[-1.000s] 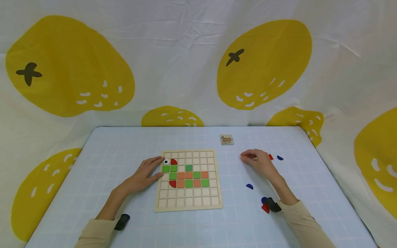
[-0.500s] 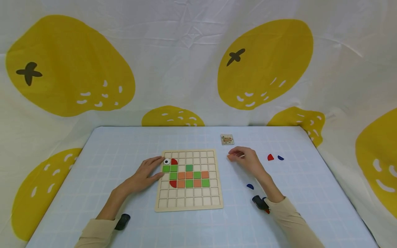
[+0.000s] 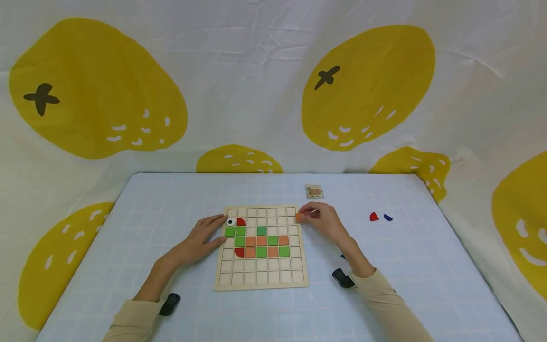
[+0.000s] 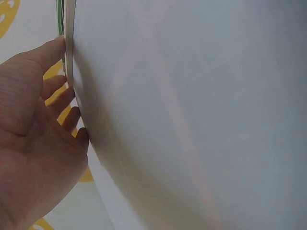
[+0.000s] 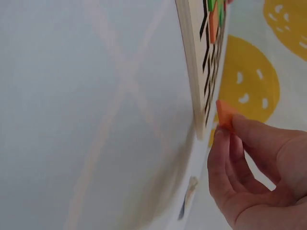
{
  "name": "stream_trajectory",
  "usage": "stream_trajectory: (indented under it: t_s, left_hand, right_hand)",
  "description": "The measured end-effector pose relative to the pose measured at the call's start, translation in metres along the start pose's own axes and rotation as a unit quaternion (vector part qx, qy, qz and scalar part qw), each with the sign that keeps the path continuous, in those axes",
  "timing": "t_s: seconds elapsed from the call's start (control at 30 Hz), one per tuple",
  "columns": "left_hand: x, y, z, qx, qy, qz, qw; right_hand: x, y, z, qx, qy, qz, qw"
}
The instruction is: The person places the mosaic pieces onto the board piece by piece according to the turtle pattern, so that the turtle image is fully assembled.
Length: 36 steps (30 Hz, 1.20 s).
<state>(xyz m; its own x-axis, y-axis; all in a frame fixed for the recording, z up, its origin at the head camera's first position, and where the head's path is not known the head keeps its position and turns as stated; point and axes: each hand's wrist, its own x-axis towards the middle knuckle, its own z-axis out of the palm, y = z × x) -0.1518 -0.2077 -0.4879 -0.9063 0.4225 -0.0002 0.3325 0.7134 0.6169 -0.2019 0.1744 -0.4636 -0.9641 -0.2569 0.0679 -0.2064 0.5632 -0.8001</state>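
Note:
A wooden grid board (image 3: pixel 261 280) lies on the table, with green, orange and red tiles and a round eye tile (image 3: pixel 231 222) set in its cells. My left hand (image 3: pixel 197 243) rests against the board's left edge, fingers fairly straight; in the left wrist view its fingertips touch the board's side. Between thumb and fingers my right hand (image 3: pixel 323 221) pinches an orange square tile (image 5: pixel 224 115), held just over the board's upper right edge. The right wrist view shows that tile raised apart from the board.
A small picture card (image 3: pixel 314 192) lies behind the board to the right. Farther right are a red quarter-round tile (image 3: pixel 373 216) and a blue half-round tile (image 3: pixel 388 217). Another blue piece (image 3: pixel 343 256) is partly hidden by the right forearm. A patterned cloth hangs behind the table.
My right hand has moved left with the orange tile, from the loose pieces to the board's right edge. The left hand has stayed at the board's left edge.

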Motion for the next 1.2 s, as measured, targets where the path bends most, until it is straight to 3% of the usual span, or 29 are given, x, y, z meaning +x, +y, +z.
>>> stream_trajectory:
  t_s: [0.9, 1.2]
  left_hand:
    - [0.002, -0.001, -0.001, 0.0, -0.003, -0.003, 1.0]
    - [0.001, -0.002, 0.0, 0.0, -0.004, -0.005, 1.0]
  right_hand:
    - [0.008, -0.027, 0.048, 0.035, -0.099, -0.061, 0.9927]
    - [0.007, -0.031, 0.054, 0.007, -0.113, -0.044, 0.9926]
